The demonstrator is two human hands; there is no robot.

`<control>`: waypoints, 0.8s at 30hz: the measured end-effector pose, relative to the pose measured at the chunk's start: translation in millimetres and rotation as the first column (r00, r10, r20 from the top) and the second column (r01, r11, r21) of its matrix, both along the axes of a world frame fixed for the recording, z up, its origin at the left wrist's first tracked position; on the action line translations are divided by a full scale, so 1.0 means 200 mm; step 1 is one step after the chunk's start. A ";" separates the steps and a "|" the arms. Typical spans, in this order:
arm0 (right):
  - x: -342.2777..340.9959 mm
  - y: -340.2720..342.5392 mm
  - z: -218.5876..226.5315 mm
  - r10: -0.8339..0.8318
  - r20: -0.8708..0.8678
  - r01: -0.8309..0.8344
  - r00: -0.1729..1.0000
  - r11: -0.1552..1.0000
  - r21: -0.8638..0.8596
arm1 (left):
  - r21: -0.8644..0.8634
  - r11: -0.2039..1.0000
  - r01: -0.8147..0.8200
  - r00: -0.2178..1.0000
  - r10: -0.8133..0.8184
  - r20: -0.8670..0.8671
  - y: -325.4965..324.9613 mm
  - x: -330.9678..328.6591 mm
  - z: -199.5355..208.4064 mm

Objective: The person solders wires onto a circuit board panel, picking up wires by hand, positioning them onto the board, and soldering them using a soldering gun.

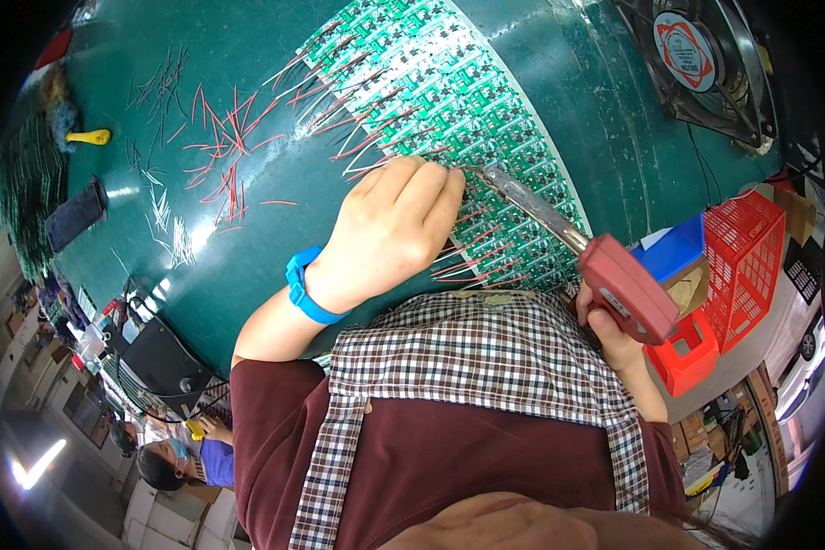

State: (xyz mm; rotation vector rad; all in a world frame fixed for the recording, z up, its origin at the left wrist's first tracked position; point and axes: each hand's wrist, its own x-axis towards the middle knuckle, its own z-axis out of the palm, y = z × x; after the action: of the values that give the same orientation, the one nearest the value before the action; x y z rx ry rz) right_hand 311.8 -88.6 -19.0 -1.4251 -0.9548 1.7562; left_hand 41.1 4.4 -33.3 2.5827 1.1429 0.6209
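Note:
My right hand (614, 341) grips the red handle of a soldering iron (628, 284). Its metal barrel slants up and left, and the tip meets the fingertips of my left hand (392, 225). That hand is closed in a pinch over the boards; whatever lies between its fingers is hidden. Beneath both is a long sheet of green circuit boards (490, 110), curving across the table. Red, white and black wires (368, 142) stick out from the sheet's left edge, above and below my left hand. A blue band (304, 284) circles my left wrist.
Loose red wires (229, 137), black wires (160, 82) and white wires (179, 240) lie on the green table (275, 243). A fan (697, 64) stands at far right, above red crates (747, 266) and a blue bin (674, 249). Stacked boards (29, 192) line the left; another person (179, 458) sits beyond.

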 end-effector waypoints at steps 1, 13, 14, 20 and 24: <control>0.00 0.00 0.00 0.005 0.011 -0.005 1.000 1.000 -0.016 | 0.000 1.000 0.000 1.000 0.000 0.000 0.00 0.00 0.00; 0.03 -0.01 -0.06 0.154 0.281 -0.223 0.947 0.946 0.234 | -0.052 0.999 0.013 1.000 -0.013 -0.007 0.00 -0.01 0.00; 0.03 -0.01 -0.06 0.150 0.258 -0.204 0.954 0.960 0.193 | -0.058 0.998 0.009 1.000 -0.009 -0.008 0.00 -0.01 0.00; -0.04 0.09 -0.04 -0.037 0.014 0.035 0.999 0.995 0.091 | -0.054 0.998 -0.012 1.000 0.011 -0.014 0.05 -0.03 -0.04; -0.04 0.09 -0.04 0.027 0.005 -0.027 1.000 0.988 0.151 | -0.062 0.998 -0.018 1.000 0.017 -0.023 0.05 -0.03 -0.05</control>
State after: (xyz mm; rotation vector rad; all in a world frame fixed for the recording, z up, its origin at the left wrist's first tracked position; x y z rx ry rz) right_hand 304.6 -70.0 -27.4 -1.3238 -1.0896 1.6637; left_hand 34.6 14.1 -43.0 2.5363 1.1738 0.5532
